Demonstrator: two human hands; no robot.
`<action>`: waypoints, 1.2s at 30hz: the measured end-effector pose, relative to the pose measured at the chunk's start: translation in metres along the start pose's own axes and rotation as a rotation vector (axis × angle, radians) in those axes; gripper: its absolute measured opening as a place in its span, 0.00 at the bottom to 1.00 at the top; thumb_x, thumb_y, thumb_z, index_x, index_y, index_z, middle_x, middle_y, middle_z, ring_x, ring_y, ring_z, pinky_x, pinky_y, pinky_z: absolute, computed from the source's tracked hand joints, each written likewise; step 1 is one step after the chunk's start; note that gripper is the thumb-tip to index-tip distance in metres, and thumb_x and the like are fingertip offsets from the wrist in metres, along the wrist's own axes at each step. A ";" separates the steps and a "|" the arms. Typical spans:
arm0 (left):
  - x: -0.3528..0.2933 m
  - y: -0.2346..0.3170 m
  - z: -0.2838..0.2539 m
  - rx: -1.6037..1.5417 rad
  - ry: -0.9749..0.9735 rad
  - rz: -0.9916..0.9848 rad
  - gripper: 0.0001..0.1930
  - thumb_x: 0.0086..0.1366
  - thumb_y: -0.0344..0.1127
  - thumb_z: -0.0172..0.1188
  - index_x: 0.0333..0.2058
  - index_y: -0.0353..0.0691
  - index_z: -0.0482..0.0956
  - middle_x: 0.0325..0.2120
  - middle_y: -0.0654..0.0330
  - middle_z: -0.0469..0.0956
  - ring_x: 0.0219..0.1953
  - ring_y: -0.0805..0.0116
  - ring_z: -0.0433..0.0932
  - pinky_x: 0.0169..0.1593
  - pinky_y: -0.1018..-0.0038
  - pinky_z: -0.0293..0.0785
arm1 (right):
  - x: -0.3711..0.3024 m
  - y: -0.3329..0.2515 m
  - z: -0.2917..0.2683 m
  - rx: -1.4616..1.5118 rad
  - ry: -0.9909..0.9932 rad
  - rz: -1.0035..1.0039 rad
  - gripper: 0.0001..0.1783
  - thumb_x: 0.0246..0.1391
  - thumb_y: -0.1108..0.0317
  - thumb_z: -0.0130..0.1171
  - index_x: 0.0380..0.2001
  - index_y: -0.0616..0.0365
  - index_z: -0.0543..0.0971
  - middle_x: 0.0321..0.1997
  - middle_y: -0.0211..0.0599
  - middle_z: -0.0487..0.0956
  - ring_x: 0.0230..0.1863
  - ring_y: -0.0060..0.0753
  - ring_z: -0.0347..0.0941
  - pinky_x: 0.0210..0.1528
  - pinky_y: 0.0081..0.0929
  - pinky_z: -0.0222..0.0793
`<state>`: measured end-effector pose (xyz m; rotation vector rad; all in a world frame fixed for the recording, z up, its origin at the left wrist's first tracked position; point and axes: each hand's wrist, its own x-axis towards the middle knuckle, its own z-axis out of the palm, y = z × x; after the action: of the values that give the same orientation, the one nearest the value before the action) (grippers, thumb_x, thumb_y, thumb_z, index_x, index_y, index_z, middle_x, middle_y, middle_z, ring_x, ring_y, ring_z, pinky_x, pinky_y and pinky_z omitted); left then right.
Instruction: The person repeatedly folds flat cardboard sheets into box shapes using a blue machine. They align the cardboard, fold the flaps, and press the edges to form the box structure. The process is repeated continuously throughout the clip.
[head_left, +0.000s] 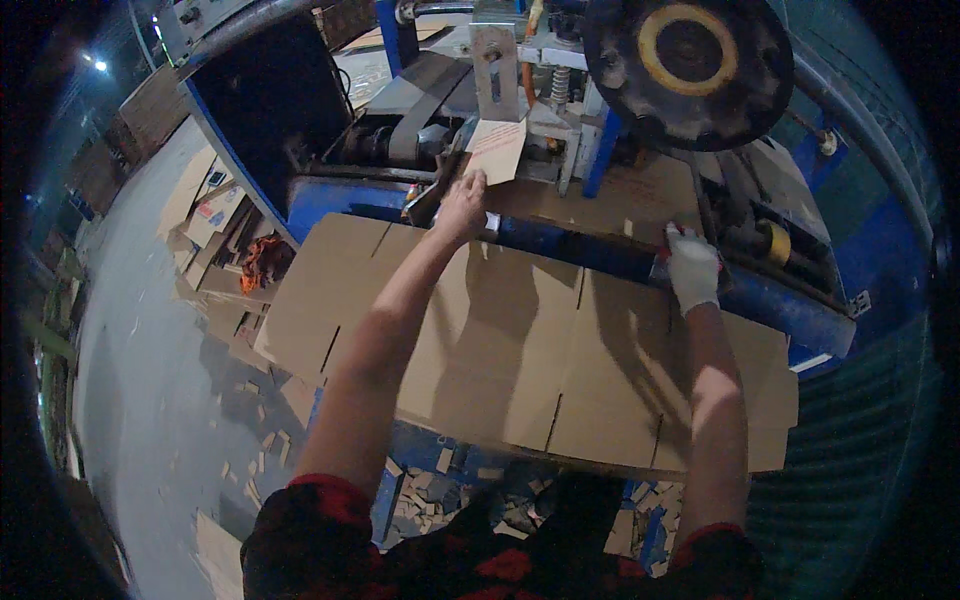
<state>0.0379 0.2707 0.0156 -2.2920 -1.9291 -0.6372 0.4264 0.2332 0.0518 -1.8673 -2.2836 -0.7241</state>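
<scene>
My left hand [463, 207] is bare and reaches up to the machine, its fingers closed at the lower edge of a tan cardboard flap [497, 152] with red print. The flap tilts up beneath an upright slotted metal bracket [495, 75]. My right hand [692, 268], in a pale glove with red at the fingers, is closed at the right front edge of a cardboard sheet [610, 195] lying in the machine. Whether flap and sheet are one piece I cannot tell. Below both forearms lies a large slotted cardboard blank [490, 340], across the machine's front.
The blue machine [330, 200] carries a big black wheel [690, 70] at upper right and a belt [425, 110] at left. Cardboard scraps [215, 215] and an orange bundle [263, 265] are piled at left. Small offcuts [430, 500] litter the place below the blank.
</scene>
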 end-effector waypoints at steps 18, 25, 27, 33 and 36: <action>-0.147 -0.038 -0.057 -0.159 -0.043 0.004 0.24 0.60 0.34 0.57 0.56 0.40 0.67 0.54 0.48 0.70 0.55 0.47 0.69 0.58 0.59 0.66 | -0.020 -0.005 0.000 0.191 -0.115 0.146 0.30 0.60 0.45 0.44 0.62 0.45 0.65 0.64 0.43 0.65 0.67 0.53 0.56 0.60 0.65 0.52; -0.332 -0.121 -0.114 0.247 0.303 -0.492 0.22 0.59 0.40 0.60 0.53 0.44 0.73 0.55 0.50 0.69 0.58 0.48 0.65 0.58 0.57 0.64 | -0.091 0.012 -0.014 0.169 -0.152 -0.008 0.32 0.57 0.48 0.50 0.62 0.51 0.65 0.63 0.44 0.67 0.65 0.43 0.60 0.65 0.54 0.50; -0.352 -0.132 -0.110 0.089 0.296 -0.600 0.24 0.59 0.40 0.61 0.54 0.41 0.71 0.55 0.50 0.68 0.57 0.46 0.64 0.58 0.57 0.64 | -0.114 0.022 -0.019 0.277 -0.069 0.118 0.34 0.55 0.48 0.53 0.62 0.50 0.64 0.63 0.43 0.67 0.65 0.44 0.59 0.66 0.52 0.49; -0.354 -0.167 -0.104 0.183 0.242 -0.682 0.32 0.56 0.49 0.65 0.56 0.41 0.69 0.51 0.48 0.70 0.51 0.45 0.69 0.52 0.56 0.67 | -0.233 0.030 -0.047 0.117 -0.204 0.316 0.38 0.49 0.48 0.59 0.62 0.51 0.64 0.64 0.43 0.65 0.67 0.47 0.57 0.67 0.50 0.46; -0.345 -0.191 -0.110 0.254 0.156 -0.656 0.34 0.51 0.58 0.66 0.53 0.43 0.72 0.49 0.47 0.72 0.47 0.45 0.72 0.50 0.56 0.69 | -0.284 0.018 -0.075 0.196 -0.167 0.303 0.36 0.48 0.46 0.60 0.59 0.49 0.68 0.66 0.44 0.63 0.67 0.49 0.55 0.68 0.52 0.44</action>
<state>-0.2151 -0.0443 -0.0470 -1.4013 -2.5017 -0.5454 0.4958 -0.0508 0.0173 -2.1763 -2.0028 -0.3024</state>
